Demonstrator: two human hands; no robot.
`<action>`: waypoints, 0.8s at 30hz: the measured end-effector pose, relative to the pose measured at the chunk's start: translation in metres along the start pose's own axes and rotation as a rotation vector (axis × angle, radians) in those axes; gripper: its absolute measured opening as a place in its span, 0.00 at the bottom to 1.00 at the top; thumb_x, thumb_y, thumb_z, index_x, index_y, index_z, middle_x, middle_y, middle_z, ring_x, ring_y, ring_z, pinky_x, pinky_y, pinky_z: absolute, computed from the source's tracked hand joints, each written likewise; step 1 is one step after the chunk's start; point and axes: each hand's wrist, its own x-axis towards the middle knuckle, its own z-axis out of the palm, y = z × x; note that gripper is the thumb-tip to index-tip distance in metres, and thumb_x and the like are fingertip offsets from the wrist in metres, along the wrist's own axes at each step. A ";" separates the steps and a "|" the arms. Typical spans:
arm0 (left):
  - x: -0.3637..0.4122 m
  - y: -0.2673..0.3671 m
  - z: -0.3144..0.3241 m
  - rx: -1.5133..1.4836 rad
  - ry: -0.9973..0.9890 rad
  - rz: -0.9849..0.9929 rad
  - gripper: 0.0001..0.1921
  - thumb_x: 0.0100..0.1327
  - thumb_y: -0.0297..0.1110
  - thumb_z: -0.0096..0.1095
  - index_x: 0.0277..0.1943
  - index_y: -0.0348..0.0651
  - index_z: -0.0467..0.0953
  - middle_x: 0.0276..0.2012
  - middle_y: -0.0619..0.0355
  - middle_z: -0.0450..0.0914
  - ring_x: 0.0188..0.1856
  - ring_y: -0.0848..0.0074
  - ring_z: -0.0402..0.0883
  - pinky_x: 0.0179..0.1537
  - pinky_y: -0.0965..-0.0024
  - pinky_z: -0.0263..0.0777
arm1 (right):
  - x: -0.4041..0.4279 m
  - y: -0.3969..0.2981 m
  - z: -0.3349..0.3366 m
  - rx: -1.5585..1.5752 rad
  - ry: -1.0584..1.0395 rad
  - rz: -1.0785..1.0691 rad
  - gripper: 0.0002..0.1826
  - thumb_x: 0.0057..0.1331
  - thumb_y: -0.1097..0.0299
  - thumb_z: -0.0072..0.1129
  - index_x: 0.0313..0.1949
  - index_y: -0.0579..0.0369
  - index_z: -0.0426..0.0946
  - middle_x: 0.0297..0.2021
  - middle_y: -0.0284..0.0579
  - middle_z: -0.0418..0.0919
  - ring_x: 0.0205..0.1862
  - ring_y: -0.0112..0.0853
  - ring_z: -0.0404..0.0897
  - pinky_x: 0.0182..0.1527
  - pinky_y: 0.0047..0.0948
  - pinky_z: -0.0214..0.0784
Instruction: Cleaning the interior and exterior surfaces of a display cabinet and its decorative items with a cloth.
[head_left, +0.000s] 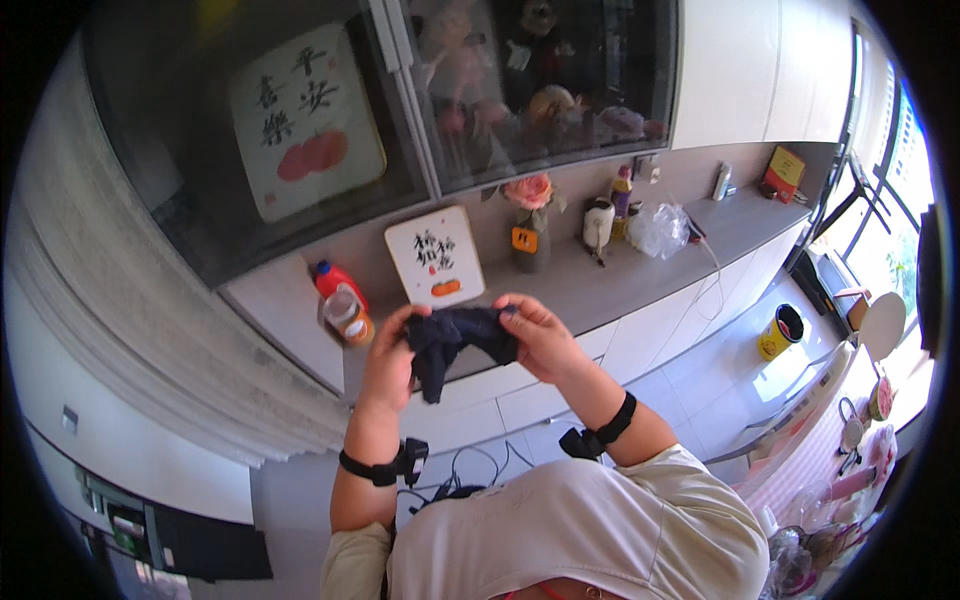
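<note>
A crumpled black cloth is stretched between my two hands, in front of the sideboard. My left hand grips its left end, and one dark flap dangles beside that hand. At the other end my right hand pinches the fabric between thumb and fingers. What kind of cloth item it is cannot be told. Just behind it, a white decorative board with brush writing and orange fruit leans against the wall. A clear jar with an orange label and a red bottle with a blue cap stand beyond my left hand.
The grey countertop also holds a vase with a pink rose, a white container and a clear plastic bag. Glass-doored cabinets hang above. Black cables lie on the floor. A pink-checked table stands right, near a yellow bin.
</note>
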 end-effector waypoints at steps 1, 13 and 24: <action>0.004 -0.001 0.001 0.009 0.034 0.055 0.16 0.65 0.20 0.55 0.56 0.37 0.73 0.47 0.56 0.79 0.47 0.77 0.78 0.51 0.74 0.72 | -0.001 -0.007 0.007 0.051 0.027 0.022 0.10 0.73 0.73 0.47 0.52 0.52 0.71 0.46 0.42 0.79 0.46 0.33 0.82 0.50 0.34 0.77; 0.013 -0.009 -0.005 -0.154 0.271 -0.022 0.14 0.67 0.31 0.52 0.53 0.37 0.74 0.47 0.55 0.80 0.48 0.72 0.80 0.52 0.68 0.73 | -0.004 -0.042 -0.028 -0.067 0.318 -0.113 0.15 0.73 0.72 0.45 0.58 0.53 0.66 0.45 0.41 0.77 0.46 0.29 0.78 0.49 0.30 0.75; -0.001 -0.016 0.056 0.928 -0.474 0.147 0.33 0.74 0.59 0.32 0.61 0.39 0.73 0.63 0.46 0.69 0.55 0.63 0.76 0.55 0.67 0.69 | -0.019 0.002 -0.040 -0.184 0.035 0.111 0.21 0.68 0.75 0.55 0.60 0.56 0.67 0.50 0.41 0.77 0.51 0.28 0.77 0.53 0.31 0.71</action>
